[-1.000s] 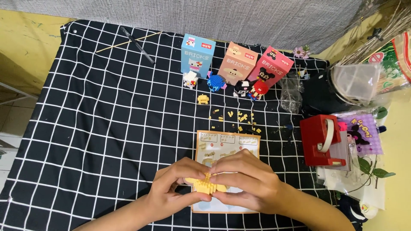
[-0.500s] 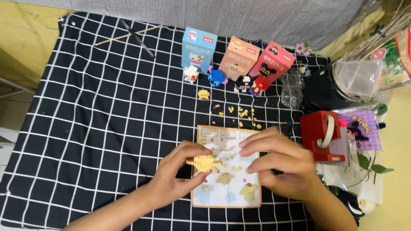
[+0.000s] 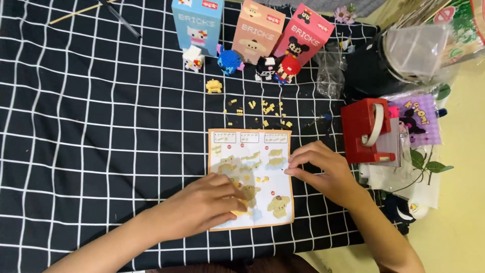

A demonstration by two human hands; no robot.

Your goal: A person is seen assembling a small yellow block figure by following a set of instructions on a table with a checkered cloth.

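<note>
Lowered left hand (image 3: 202, 210) covers yellow brick piece (image 3: 239, 210).

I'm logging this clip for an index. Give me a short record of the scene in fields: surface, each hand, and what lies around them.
surface: black cloth with white grid
left hand: on the instruction sheet, holding a yellow brick piece
right hand: fingertips at the sheet's right edge; whether it holds anything cannot be told
above sheet: loose yellow bricks
far edge: three boxes, four small brick figures
right side: red tape dispenser
</note>
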